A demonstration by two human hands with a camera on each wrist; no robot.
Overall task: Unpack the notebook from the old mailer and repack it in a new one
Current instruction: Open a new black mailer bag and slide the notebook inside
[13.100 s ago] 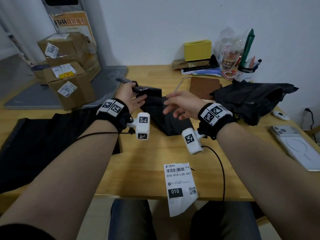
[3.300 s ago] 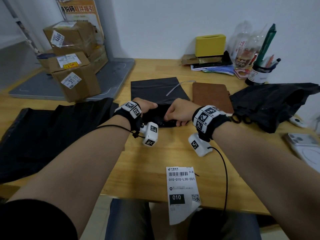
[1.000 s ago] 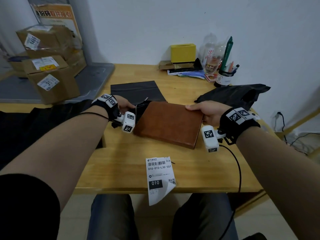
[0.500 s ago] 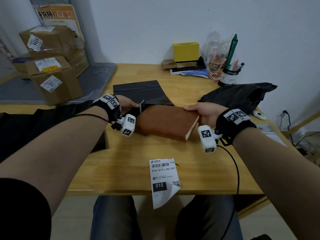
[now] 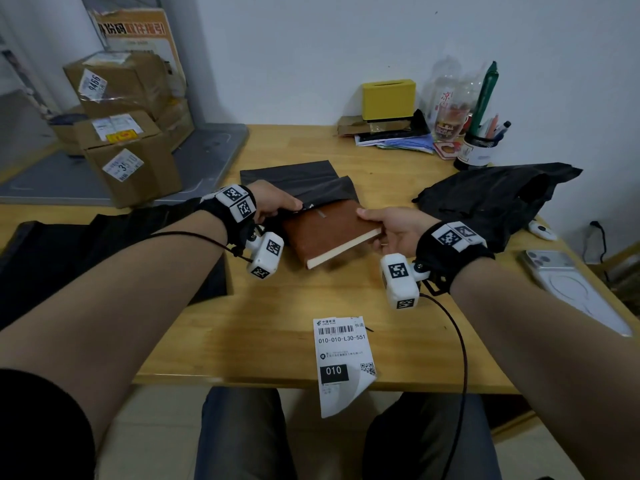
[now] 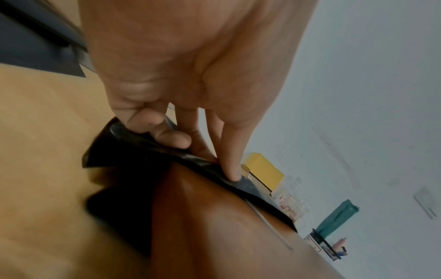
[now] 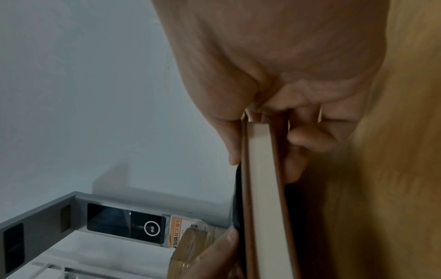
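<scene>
Head view
Notebook [image 5: 325, 230]: brown; far end inside the mouth of the new mailer [image 5: 301, 183], near end clear of the table [image 5: 311, 299]; roughly a third looks in, by my estimate.
Long axis: runs from the right hand [image 5: 391, 230] up and left into the mailer mouth, so the push goes away from the right hand, toward the left.
Left hand [image 5: 273, 204]: pinches the upper lip of the mailer mouth, holding it up over the cover.
Right hand: clamped on the outer corner, thumb on top, fingers beneath; the only hand on the notebook.
Old mailer [image 5: 495, 199]: crumpled black heap, well apart to the right.
Label [image 5: 343, 358]: white shipping slip, hanging over the near table edge.
Phone [image 5: 568, 285]: at the right table edge.

Left wrist view
Left hand [image 6: 190, 94]: thumb and fingers curled on the black film of the mailer [image 6: 152, 151].
Notebook [image 6: 226, 226]: brown cover passing under that lifted lip; the lower lip blurred, cannot tell where it lies.

Right wrist view
Right hand [image 7: 274, 85]: thumb on one cover, fingers curled on the other.
Notebook [image 7: 262, 188]: page edge seen end-on, pointing away from the palm.
Mailer: only a dark strip beside the far cover, too dim to be sure.
</scene>
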